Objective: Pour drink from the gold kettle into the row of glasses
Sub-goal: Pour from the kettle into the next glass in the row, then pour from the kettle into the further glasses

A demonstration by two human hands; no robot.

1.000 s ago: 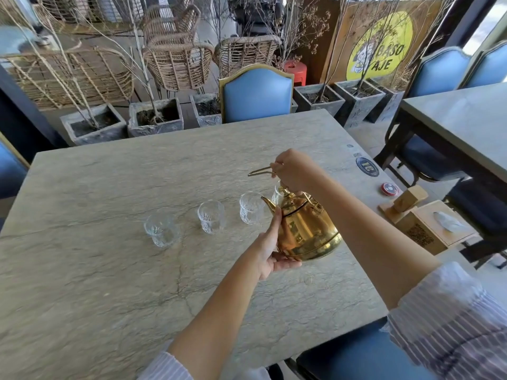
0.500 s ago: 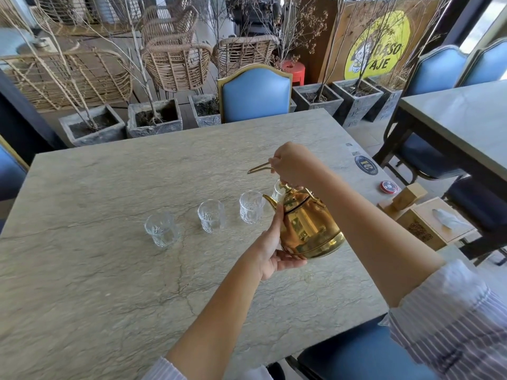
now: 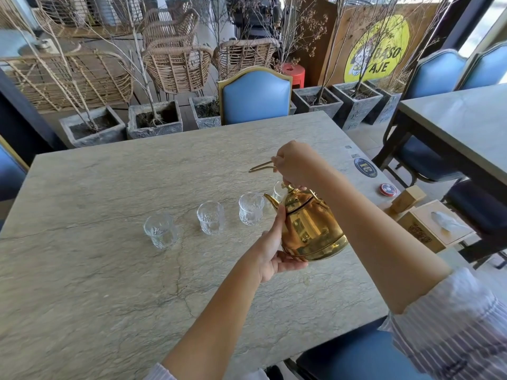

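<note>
While right hand (image 3: 297, 163) grips handle, gold kettle (image 3: 310, 226) hangs tilted; left hand (image 3: 270, 252) cups base

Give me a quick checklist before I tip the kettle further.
1. Right hand on kettle handle: ok.
2. Left hand steadying kettle body: ok.
3. Spout at the rightmost glass: cannot tell, kettle hides most of it.
4. Other three glasses upright: ok.
5. Drink flowing: cannot tell.
6. Table dry around glasses: ok.
</note>
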